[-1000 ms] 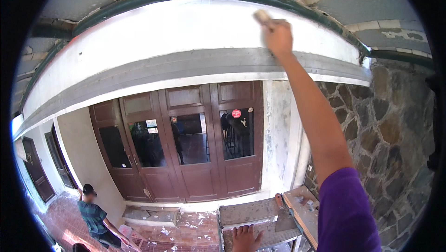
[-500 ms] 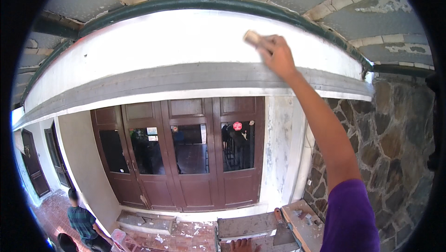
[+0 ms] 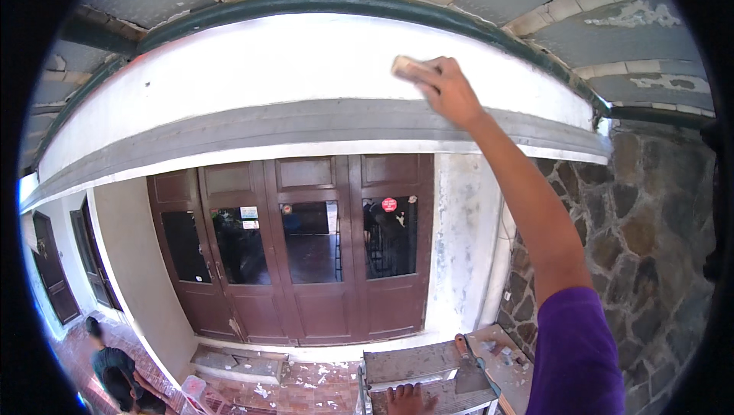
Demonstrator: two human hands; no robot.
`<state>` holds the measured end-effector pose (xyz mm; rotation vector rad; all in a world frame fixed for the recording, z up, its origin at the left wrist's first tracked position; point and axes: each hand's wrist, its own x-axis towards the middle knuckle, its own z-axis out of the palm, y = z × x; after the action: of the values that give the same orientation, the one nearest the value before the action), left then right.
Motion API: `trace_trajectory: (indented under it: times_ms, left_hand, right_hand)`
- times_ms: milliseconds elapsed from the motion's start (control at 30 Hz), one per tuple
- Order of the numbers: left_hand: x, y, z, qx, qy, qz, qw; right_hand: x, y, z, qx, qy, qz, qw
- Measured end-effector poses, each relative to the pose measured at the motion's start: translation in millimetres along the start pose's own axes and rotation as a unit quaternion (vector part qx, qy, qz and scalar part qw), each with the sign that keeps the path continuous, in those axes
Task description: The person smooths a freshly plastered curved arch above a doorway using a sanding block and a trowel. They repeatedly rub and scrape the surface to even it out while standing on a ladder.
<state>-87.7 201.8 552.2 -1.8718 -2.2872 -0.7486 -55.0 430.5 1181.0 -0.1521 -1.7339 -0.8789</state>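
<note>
My right hand point(image 3: 449, 94) is raised against the white wall band point(image 3: 267, 63) above the doors. Its fingers close round a small tan block point(image 3: 409, 68), blurred by motion; I cannot make out its exact kind. At the lower edge, my left hand point(image 3: 405, 400) lies on the top of a worn step ladder point(image 3: 409, 365), fingers stretched out. Right of that hand, a scraper point(image 3: 462, 346) with an orange-brown handle lies on the same surface.
Brown panelled doors point(image 3: 317, 315) stand below a grey ledge point(image 3: 306, 122). A dusty board point(image 3: 508, 369) with debris is at lower right. A stone wall point(image 3: 612, 254) rises on the right. Two people point(image 3: 122, 377) are at lower left, near a pink stool point(image 3: 200, 392). Paint flakes litter the tiled floor.
My right hand has moved slightly left and down along the white band with the block. My left hand shows a little more. The people at lower left have shifted and overlap.
</note>
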Motion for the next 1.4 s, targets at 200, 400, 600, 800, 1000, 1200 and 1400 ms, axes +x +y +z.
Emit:
trace_trajectory:
  times_ms: [200,400,600,800,1000,1200,1400]
  left_hand:
    - [-1.2,0.8,-2.7,-0.023,-0.014,-0.009,1.000]
    - [-0.5,0.5,-11.8,-0.037,-0.023,-0.013,0.999]
    - [0.5,5.4,-18.4,-0.011,-0.015,-0.026,0.999]
    - [1.4,-3.5,-2.8,-0.003,0.004,-0.009,1.000]
    - [12.3,-3.1,-2.1,0.055,0.003,-0.014,0.998]
    - [26.0,20.3,-37.7,0.052,-0.034,-0.050,0.997]
    - [29.7,37.5,-58.8,0.019,0.006,-0.058,0.998]
  right_hand:
    - [-2.6,6.2,-3.8,0.049,0.023,-0.037,0.998]
    - [-9.9,8.2,-3.3,0.019,0.143,0.118,0.982]
    - [-18.1,32.8,-19.3,0.011,0.167,0.206,0.964]
    - [-31.8,56.1,-33.3,0.061,0.045,0.011,0.997]
    - [-45.8,73.1,-32.0,0.047,0.036,-0.036,0.998]
    - [-52.4,92.2,-32.1,-0.025,0.101,0.069,0.992]
    - [-60.4,120.6,-41.1,-0.047,0.145,0.110,0.982]
